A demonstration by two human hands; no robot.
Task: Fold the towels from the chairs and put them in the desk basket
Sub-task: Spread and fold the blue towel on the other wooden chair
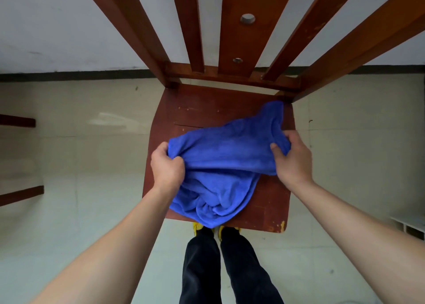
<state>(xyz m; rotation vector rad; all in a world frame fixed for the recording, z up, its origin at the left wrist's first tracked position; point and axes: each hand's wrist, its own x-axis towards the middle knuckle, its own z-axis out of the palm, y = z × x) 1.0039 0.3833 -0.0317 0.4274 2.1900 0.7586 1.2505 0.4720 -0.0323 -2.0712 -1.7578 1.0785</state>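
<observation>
A crumpled blue towel (220, 165) lies on the seat of a red-brown wooden chair (207, 105) right in front of me. My left hand (166, 165) grips the towel's left edge in a closed fist. My right hand (293, 158) pinches the towel's right edge between thumb and fingers. The stretch of cloth between my hands is lifted slightly and the rest bunches toward the seat's front edge, hanging a little over it. No basket is in view.
The chair's slatted back (232, 27) rises toward a white wall. Pale tiled floor (80, 142) surrounds the chair. Dark wooden furniture parts (18, 193) poke in at the left edge. A white object (409, 225) sits at the right edge. My legs stand at the seat's front.
</observation>
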